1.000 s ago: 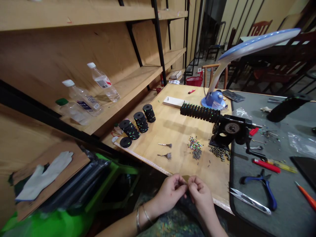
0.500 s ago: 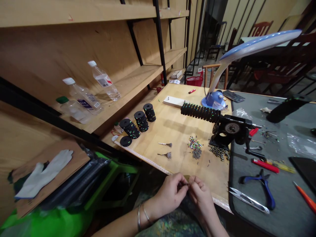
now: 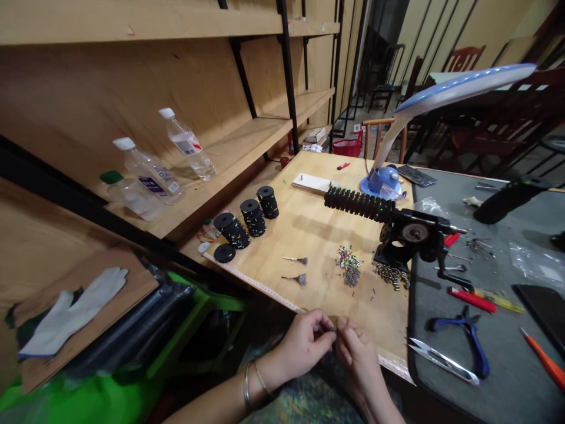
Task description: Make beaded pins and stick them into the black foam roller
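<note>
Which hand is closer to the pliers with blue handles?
Right. The right hand is to the left of the pliers, not touching them; the left hand is farther left, on the right hand's other side.

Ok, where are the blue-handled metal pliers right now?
In the head view's lower right, the pliers lie on the dark grey mat, right beside the silver pointed metal tool.

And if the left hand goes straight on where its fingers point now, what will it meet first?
The left hand would probably meet the right hand first, as they are close; I cannot tell whether they touch.
</note>
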Available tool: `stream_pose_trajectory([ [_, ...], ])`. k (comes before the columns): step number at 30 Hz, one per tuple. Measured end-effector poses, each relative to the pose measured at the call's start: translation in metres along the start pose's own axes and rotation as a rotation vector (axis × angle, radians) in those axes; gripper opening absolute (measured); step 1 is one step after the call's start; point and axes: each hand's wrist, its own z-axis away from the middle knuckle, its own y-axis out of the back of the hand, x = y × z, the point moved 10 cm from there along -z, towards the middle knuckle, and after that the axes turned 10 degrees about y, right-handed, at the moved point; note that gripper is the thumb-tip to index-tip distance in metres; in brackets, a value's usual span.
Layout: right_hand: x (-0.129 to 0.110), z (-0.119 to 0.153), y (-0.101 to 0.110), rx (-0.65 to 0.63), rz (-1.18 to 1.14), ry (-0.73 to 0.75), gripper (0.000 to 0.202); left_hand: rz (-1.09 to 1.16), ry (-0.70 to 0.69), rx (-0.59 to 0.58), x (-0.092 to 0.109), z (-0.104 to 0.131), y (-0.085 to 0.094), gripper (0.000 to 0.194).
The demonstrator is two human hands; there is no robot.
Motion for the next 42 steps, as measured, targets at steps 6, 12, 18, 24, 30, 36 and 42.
stream_pose_trajectory([
  [6,0.003,0.001,-0.004,-0.031,-0.026,-0.008,0.040,0.012,-0.007,0.025,-0.003,-0.002,0.002,0.003],
  [12,0.005,0.000,-0.004,-0.057,0.037,0.030,0.044,0.069,0.034,0.056,-0.007,-0.005,0.006,0.002],
  [18,0.005,-0.002,-0.003,-0.089,0.147,0.057,0.048,0.025,0.006,0.097,-0.002,-0.004,0.008,0.001],
  [24,-0.008,-0.003,-0.007,-0.211,0.247,0.102,0.049,-0.045,-0.015,0.142,0.000,-0.003,0.013,0.005],
  [30,-0.032,-0.006,-0.017,-0.395,0.530,0.268,0.031,-0.259,-0.073,0.150,0.016,0.000,0.024,0.006],
  [36,-0.048,-0.003,-0.035,-0.532,0.802,0.386,0.020,-0.363,-0.057,0.042,0.024,0.005,0.023,0.009],
  [42,-0.048,-0.007,-0.043,-0.552,0.850,0.461,0.012,-0.230,0.010,-0.003,0.014,0.001,0.025,0.006],
])
